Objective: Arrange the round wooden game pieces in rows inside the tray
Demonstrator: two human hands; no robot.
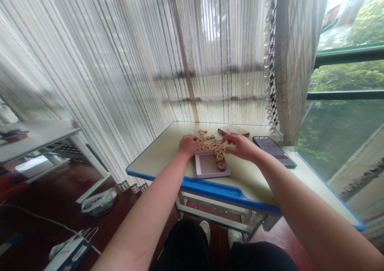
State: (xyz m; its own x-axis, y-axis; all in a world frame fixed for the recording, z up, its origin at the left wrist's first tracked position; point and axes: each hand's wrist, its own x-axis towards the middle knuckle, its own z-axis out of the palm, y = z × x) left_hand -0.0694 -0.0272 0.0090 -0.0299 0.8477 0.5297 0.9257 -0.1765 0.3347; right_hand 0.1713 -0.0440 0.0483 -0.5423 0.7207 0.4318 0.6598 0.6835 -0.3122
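Observation:
Many round wooden Chinese chess pieces (pixel 211 144) lie loose on the table, mostly between my two hands. In front of them stands a shallow, pale open box (pixel 207 176), with several dark-marked pieces (pixel 220 158) along the right side. My left hand (pixel 188 145) is curled at the left edge of the loose pieces, above the box's left back corner; its fingertips are partly hidden. On the other side, my right hand (pixel 240 147) has thumb and fingers apart beside the pieces, near the box's back right corner. I see nothing in its grasp.
A flat brown patterned box or lid (pixel 233 130) lies behind my right hand. To the right is a dark-screened tablet (pixel 274 151). The pale table (pixel 156 157) has a blue rim. String curtains hang behind it, and bags (pixel 99 202) are on the floor at left.

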